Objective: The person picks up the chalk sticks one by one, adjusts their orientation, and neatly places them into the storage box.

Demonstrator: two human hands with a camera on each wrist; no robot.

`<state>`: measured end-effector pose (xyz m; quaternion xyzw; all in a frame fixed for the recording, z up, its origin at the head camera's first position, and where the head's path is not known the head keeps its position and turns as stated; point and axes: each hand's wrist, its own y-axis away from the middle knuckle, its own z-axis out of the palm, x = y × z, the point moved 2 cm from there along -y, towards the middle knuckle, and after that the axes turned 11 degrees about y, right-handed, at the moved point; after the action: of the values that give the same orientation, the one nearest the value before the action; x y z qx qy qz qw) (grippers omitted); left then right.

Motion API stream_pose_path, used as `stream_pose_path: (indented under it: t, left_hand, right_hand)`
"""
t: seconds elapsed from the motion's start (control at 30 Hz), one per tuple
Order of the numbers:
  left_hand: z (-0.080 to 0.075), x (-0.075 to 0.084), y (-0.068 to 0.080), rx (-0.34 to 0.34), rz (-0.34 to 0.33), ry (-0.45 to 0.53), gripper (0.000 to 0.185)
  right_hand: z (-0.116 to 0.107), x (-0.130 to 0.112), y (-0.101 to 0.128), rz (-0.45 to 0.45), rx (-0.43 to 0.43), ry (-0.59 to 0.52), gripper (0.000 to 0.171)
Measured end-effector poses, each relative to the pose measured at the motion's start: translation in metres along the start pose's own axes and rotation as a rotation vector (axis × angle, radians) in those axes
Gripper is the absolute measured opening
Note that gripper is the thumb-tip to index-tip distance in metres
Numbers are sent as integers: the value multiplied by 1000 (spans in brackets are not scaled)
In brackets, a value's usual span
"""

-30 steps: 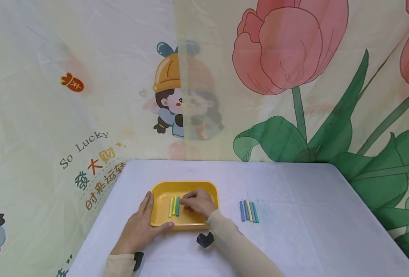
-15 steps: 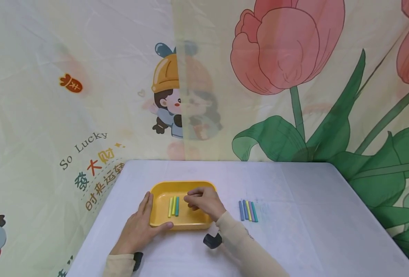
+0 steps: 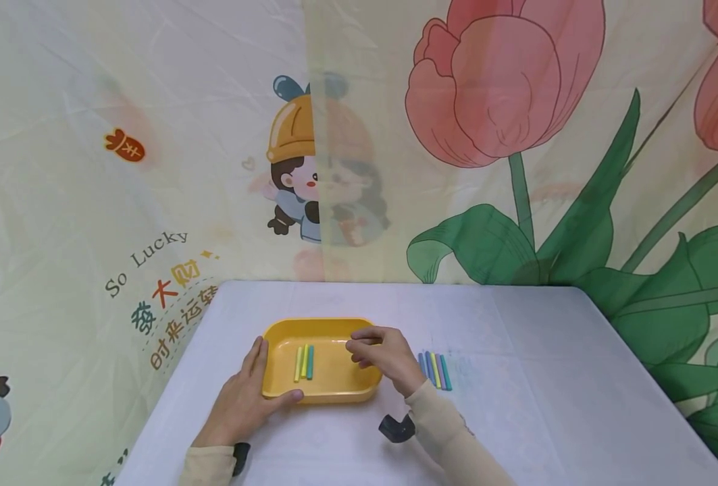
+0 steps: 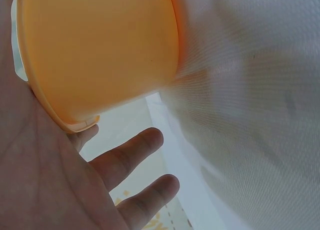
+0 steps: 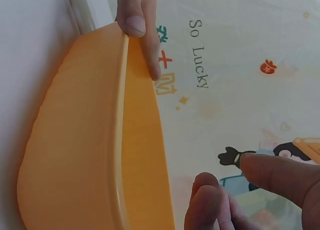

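Observation:
In the head view, a yellow tray (image 3: 340, 391) lies on the table. Three chalk sticks stand side by side inside its left half: two yellow, including the outermost yellow chalk (image 3: 298, 364), and one teal chalk (image 3: 310, 362). My left hand (image 3: 240, 405) rests against the tray's left side with straight fingers, its thumb on the near rim. The left wrist view shows fingers spread below the tray wall. Over the tray's right edge hovers my right hand (image 3: 386, 354), fingers loosely bent. A gap shows between thumb and fingertips in the right wrist view, with nothing held.
Right of the tray, a row of several chalk sticks (image 3: 436, 371) in blue, yellow, purple and teal lies on the white tablecloth (image 3: 517, 405). Faint coloured smudges mark the cloth beside them. A printed backdrop (image 3: 359, 169) rises behind the table.
My right hand has moved right, away from the three chalks in the tray, to over its right edge. My left hand and the chalks have stayed in place.

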<state>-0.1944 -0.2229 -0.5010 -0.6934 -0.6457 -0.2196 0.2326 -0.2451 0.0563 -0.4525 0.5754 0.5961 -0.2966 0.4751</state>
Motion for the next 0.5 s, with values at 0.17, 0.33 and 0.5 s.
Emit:
stream_pose_path:
  t: [0.17, 0.33, 0.5]
  left_hand:
    - [1, -2, 0, 9, 1, 3, 130]
    - [2, -3, 1, 17, 15, 11, 129]
    - [3, -4, -1, 8, -1, 5, 130]
  right_hand:
    - [-9, 6, 3, -33, 16, -32, 41]
    - [-18, 11, 5, -38, 32, -42, 48]
    - [-27, 16, 10, -44, 41, -60, 49]
